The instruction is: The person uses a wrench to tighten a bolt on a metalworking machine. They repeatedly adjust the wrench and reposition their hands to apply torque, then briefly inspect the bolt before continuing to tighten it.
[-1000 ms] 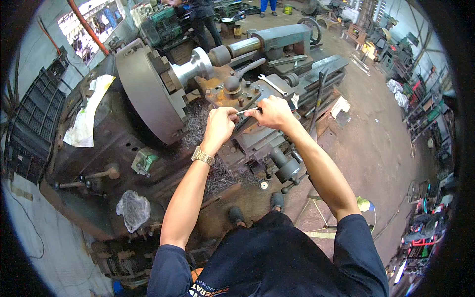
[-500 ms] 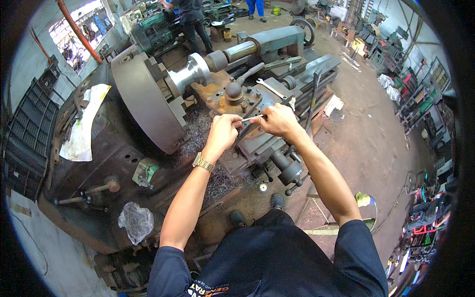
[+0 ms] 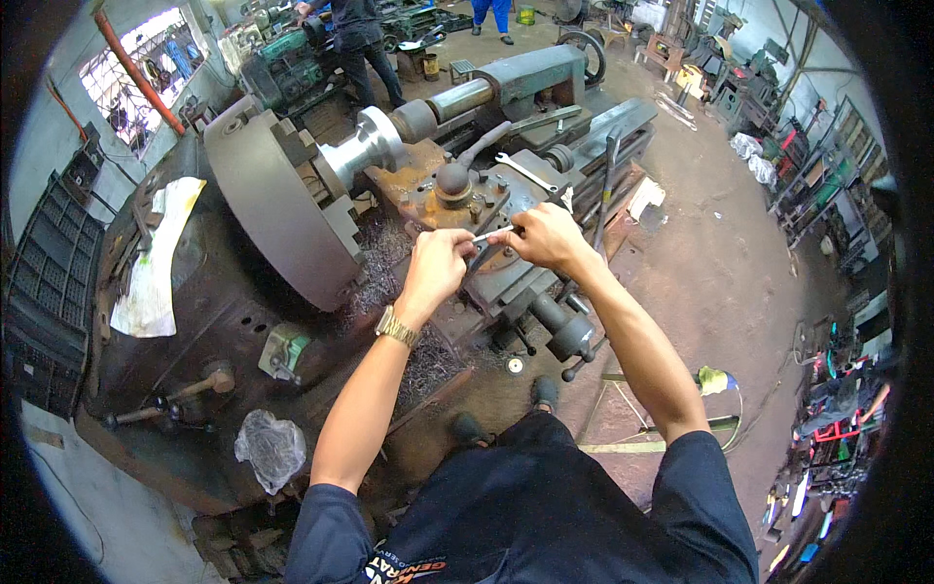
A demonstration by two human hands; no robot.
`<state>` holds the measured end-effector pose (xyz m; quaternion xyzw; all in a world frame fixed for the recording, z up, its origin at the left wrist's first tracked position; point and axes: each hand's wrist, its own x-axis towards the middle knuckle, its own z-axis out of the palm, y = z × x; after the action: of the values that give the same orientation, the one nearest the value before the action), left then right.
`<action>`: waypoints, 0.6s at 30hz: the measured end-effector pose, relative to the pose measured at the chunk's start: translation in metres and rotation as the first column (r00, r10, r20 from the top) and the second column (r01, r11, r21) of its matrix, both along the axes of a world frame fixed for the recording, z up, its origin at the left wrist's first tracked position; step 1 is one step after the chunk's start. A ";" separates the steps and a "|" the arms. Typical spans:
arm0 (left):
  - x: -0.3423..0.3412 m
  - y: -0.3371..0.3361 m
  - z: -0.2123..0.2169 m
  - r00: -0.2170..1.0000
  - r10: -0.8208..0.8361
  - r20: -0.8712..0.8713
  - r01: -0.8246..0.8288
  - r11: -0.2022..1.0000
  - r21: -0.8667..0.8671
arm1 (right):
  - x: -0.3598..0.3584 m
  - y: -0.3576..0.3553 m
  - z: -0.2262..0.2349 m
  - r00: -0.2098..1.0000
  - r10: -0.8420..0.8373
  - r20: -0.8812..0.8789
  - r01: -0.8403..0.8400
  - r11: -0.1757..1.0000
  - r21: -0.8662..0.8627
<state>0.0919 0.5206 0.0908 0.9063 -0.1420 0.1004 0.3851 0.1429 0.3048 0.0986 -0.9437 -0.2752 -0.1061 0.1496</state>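
At my far left a creased white sheet [image 3: 161, 268] lies on the lathe's dark headstock [image 3: 214, 292]. Below it a lever [image 3: 180, 397] juts out, and to the right of that sit a crumpled clear plastic bag [image 3: 270, 450] and, higher up, a small green fitting [image 3: 284, 350]. Next comes the big round chuck [image 3: 277, 209], with metal shavings [image 3: 377, 268] beside its lower edge and a shiny flanged part [image 3: 370, 144] held in front of it. Behind, a person in dark clothes [image 3: 358, 34] stands by green machinery.

My left hand [image 3: 436, 265], a gold-coloured watch [image 3: 396, 328] on its wrist, has its fingers pinched together on the left end of a slim pale piece [image 3: 493, 235]. That piece spans the gap between my hands, just in front of the rust-brown tool post [image 3: 452, 182] with its round knob. My right hand [image 3: 550, 237] has thumb and fingers clamped on the other end, some of them curled out of sight.

Just beyond my right hand an open-ended wrench [image 3: 526, 172] lies flat on the carriage. Below are my dark shoes [image 3: 545, 391] and, further right, a dark cranked handle [image 3: 572, 339].
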 end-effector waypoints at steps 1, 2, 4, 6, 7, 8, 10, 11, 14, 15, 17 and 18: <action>0.002 0.001 0.003 0.999 -0.001 -0.036 0.000 1.000 -0.028 | 0.003 -0.001 0.002 1.000 0.030 0.003 -0.030 0.999 -0.013; 0.002 0.002 0.004 0.997 -0.004 -0.076 0.000 0.998 -0.057 | 0.005 -0.003 0.005 0.998 0.031 -0.059 -0.033 0.999 -0.027; 0.002 0.002 0.009 0.992 -0.030 -0.124 0.023 0.998 -0.065 | 0.008 -0.004 0.010 0.987 0.030 -0.161 -0.040 0.997 -0.061; 0.001 0.002 0.016 0.983 -0.007 -0.184 -0.005 0.998 -0.062 | 0.013 -0.004 0.016 0.989 0.042 -0.144 -0.051 0.997 -0.062; 0.001 0.002 0.020 0.972 0.012 -0.233 -0.024 0.998 -0.049 | 0.016 -0.004 0.019 0.986 0.050 -0.157 -0.059 0.997 -0.054; 0.001 0.001 0.024 0.973 0.012 -0.232 -0.031 0.997 -0.077 | 0.018 -0.005 0.022 0.983 0.060 -0.173 -0.069 0.997 -0.047; -0.002 0.000 0.029 0.964 0.035 -0.262 -0.055 0.996 -0.069 | 0.021 -0.005 0.027 0.982 0.096 -0.162 -0.100 0.995 -0.019; -0.003 0.000 0.031 0.962 0.045 -0.270 -0.066 0.995 -0.071 | 0.022 -0.005 0.029 0.984 0.095 -0.148 -0.102 0.994 -0.041; -0.004 -0.003 0.029 0.969 0.068 -0.238 -0.084 0.995 -0.059 | 0.023 -0.004 0.029 0.987 0.101 -0.124 -0.112 0.990 -0.085; -0.006 -0.003 0.027 0.978 0.068 -0.195 -0.082 0.995 -0.064 | 0.023 -0.004 0.027 0.987 0.105 -0.125 -0.116 0.990 -0.086; -0.009 -0.005 0.021 0.989 0.077 -0.124 -0.086 0.994 -0.066 | 0.023 -0.004 0.025 0.984 0.121 -0.130 -0.133 0.987 -0.092; -0.011 -0.006 0.018 0.993 0.075 -0.093 -0.082 0.994 -0.074 | 0.023 -0.004 0.023 0.982 0.132 -0.136 -0.146 0.984 -0.098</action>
<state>0.0810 0.5150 0.1084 0.8991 -0.0846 0.0802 0.4219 0.1658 0.3007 0.1219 -0.9337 -0.3355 -0.0194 0.1231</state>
